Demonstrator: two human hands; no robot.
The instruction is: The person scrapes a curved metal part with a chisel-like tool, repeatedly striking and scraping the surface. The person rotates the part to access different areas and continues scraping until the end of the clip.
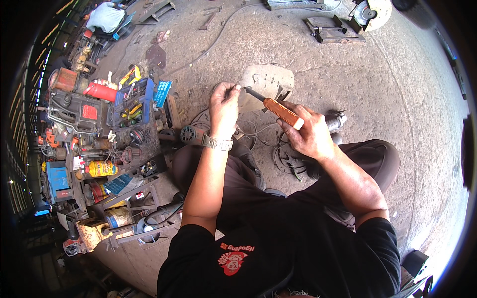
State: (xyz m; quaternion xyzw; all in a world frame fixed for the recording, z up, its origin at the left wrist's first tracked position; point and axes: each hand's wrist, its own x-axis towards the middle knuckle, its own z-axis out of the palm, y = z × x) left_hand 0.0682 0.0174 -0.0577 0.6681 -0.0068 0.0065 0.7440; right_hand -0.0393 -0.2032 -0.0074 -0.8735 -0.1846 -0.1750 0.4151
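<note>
My right hand (310, 131) is closed around a hand tool with an orange ribbed handle (283, 113), a pale butt end and a dark shaft. The tool slants up and left, its tip close to my left hand (223, 105). Thumb and fingertips of that left hand are pressed together beside the tip; whatever is between them is too small to make out. Beyond both hands lies a pale metal plate (268, 79) with small holes, partly behind the tool. A metal watch (217, 142) circles my left wrist.
On the left stand a blue toolbox (130, 107), a red bottle (101, 91), a yellow bottle (102, 168) and crowded tools. Cables (256, 134) lie coiled between my legs. An angle grinder (336, 121) rests beyond my right knee. A cut-off saw (368, 16) stands far right. Another person (106, 18) is far left.
</note>
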